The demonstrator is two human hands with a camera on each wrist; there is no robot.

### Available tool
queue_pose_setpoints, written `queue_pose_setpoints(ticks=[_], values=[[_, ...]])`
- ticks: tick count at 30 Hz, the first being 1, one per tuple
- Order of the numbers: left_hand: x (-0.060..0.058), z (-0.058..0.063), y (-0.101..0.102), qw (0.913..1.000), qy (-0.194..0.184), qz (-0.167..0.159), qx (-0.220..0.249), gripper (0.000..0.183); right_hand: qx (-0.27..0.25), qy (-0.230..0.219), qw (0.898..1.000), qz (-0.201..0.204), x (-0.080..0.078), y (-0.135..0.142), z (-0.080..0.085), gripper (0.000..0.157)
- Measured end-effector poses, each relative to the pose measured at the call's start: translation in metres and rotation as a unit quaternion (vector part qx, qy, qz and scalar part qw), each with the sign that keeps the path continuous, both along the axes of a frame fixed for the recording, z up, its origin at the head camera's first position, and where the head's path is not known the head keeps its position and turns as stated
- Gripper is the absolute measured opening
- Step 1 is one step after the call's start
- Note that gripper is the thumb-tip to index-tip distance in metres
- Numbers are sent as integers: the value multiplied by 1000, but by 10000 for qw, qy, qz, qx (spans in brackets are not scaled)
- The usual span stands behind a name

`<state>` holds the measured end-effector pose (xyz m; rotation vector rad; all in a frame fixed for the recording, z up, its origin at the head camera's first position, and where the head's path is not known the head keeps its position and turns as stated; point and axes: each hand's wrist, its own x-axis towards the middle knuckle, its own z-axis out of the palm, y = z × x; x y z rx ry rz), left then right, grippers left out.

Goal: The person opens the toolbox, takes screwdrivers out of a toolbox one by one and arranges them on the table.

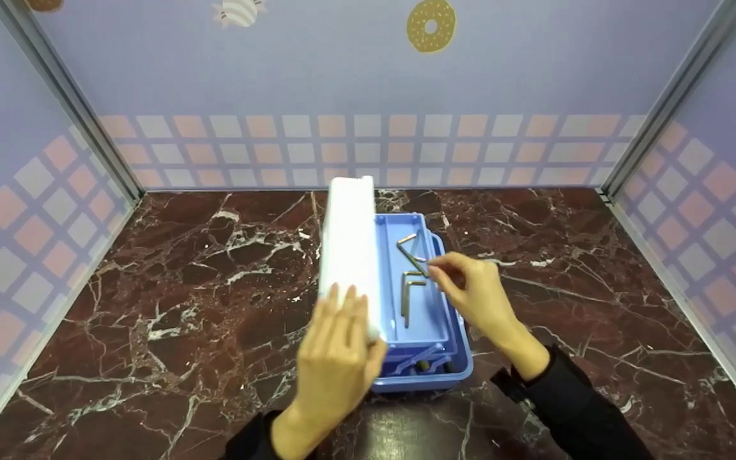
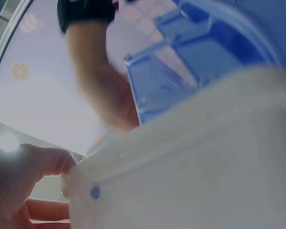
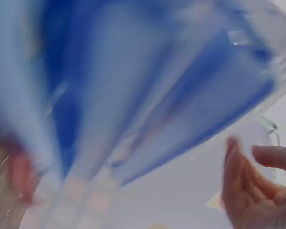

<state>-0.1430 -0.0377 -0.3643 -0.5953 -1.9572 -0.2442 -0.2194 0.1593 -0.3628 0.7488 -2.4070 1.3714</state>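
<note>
A blue toolbox (image 1: 419, 383) stands on the marble table, its white lid (image 1: 349, 236) tilted up on the left side. My left hand (image 1: 336, 348) rests on the lid's outer face near the front, fingers straight. Its thumb (image 2: 50, 161) is at the lid's corner in the left wrist view. Several L-shaped hex keys (image 1: 405, 297) lie in the raised blue tray (image 1: 429, 322). Over the tray's right edge is my right hand (image 1: 480, 291), fingertips close to the end of one hex key (image 1: 411, 257). In the right wrist view, its thumb and fingers are apart with nothing between them.
Beneath the tray, dark items (image 1: 423, 365) show partly in the toolbox's lower part. Folding arms (image 1: 432, 358) link the tray to the box. A patterned wall (image 1: 368, 83) closes off the back, with more panels at both sides.
</note>
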Motion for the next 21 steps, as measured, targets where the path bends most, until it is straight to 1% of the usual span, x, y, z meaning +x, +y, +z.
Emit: queue_pose_setpoints(ticks=[1, 2, 3, 4, 6, 8, 10, 11, 13, 14, 17, 19, 21], values=[[1, 2, -4, 9999, 30, 124, 43, 36, 486, 418, 9964, -562, 0, 5, -7, 13], [2, 3, -7, 9996, 14, 254, 101, 34, 937, 685, 9873, -1082, 0, 10, -15, 11], [3, 5, -11, 9991, -35, 388, 181, 32, 1339, 807, 9763, -1497, 0, 16, -23, 10], [4, 6, -15, 9985, -120, 471, 238, 31, 1652, 693, 9690, -1702, 1, 19, -29, 10], [7, 7, -24, 9968, -362, 606, 367, 29, 2166, 341, 9566, -1919, 3, 26, -41, 10], [9, 9, -34, 9937, -679, 739, 501, 27, 2535, 27, 9482, -1916, 4, 29, -49, 12], [11, 12, -44, 9888, -1045, 896, 584, 25, 2728, -241, 9449, -1794, 4, 31, -55, 12], [12, 14, -50, 9851, -1249, 1027, 590, 23, 2750, -355, 9454, -1715, 4, 31, -57, 12], [14, 16, -60, 9749, -1724, 1292, 567, 17, 2672, -541, 9491, -1575, 3, 32, -58, 12], [14, 17, -66, 9681, -1983, 1435, 537, 13, 2583, -626, 9517, -1538, 3, 32, -59, 12], [14, 17, -81, 9413, -2866, 1728, 450, 8, 2377, -798, 9567, -1480, 1, 33, -59, 10], [13, 14, -91, 9229, -3369, 1812, 448, 11, 2318, -870, 9582, -1433, 0, 34, -59, 13], [10, 9, -101, 9060, -3803, 1801, 466, 16, 2285, -943, 9591, -1378, -1, 34, -59, 17]])
